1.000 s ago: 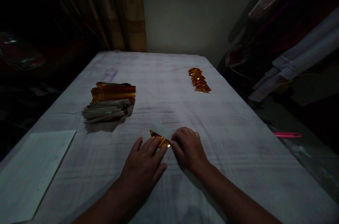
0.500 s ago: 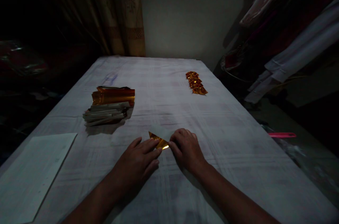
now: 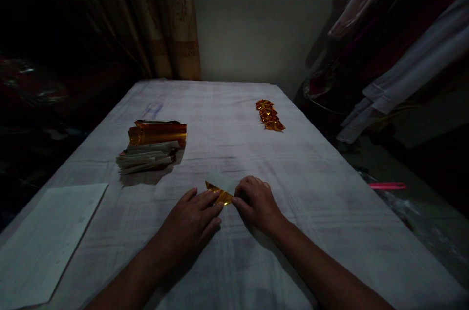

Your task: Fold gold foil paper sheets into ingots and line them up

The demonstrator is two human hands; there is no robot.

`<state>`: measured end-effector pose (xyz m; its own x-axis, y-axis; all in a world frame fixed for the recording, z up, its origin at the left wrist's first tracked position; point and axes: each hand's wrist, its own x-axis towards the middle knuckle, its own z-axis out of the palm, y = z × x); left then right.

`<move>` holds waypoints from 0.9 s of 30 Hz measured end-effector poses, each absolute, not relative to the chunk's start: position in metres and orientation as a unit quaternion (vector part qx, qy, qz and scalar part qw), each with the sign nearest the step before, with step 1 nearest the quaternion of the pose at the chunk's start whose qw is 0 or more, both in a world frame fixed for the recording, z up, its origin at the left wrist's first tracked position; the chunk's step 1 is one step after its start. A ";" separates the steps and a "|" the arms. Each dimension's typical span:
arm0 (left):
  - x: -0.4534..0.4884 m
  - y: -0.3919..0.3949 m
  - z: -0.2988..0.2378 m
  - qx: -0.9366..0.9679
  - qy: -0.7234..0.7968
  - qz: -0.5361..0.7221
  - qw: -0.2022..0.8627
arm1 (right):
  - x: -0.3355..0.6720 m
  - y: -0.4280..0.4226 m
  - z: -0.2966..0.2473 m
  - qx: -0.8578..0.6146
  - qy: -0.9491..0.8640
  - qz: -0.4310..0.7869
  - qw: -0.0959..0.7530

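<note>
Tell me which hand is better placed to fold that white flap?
Probably the right hand: its fingertips sit beside the white flap, while the left hand lies flat, pinning the gold paper.

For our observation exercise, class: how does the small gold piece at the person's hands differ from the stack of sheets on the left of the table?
The gold piece is single, touched by the left hand and right hand; the stack is many sheets, untouched. The gold piece is folded, with a white flap; the stack lies loosely piled, gold on top. Both show gold and white.
</note>
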<state>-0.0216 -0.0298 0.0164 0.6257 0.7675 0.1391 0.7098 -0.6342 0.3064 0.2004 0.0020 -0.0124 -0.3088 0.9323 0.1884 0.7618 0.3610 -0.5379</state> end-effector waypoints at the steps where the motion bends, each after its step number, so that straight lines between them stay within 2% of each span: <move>1: -0.022 -0.030 0.016 0.895 0.413 0.130 0.110 | 0.203 0.003 -0.013 -0.530 -0.790 0.186 0.245; 7: -0.018 -0.033 0.009 0.893 0.419 0.145 0.083 | 0.210 0.006 -0.019 -0.502 -0.801 0.187 0.268; 12: -0.015 -0.036 0.007 0.889 0.423 0.159 0.075 | 0.204 -0.009 -0.021 -0.457 -0.840 0.083 0.280; 15: -0.015 -0.036 0.007 0.890 0.419 0.156 0.086 | 0.200 -0.021 -0.018 -0.455 -0.865 0.031 0.209; 19: -0.016 -0.035 0.009 0.889 0.420 0.156 0.094 | 0.202 -0.027 -0.012 -0.462 -0.878 0.054 0.114; 27: -0.017 -0.035 0.006 0.895 0.414 0.146 0.084 | 0.219 -0.023 -0.005 -0.504 -0.860 0.067 0.027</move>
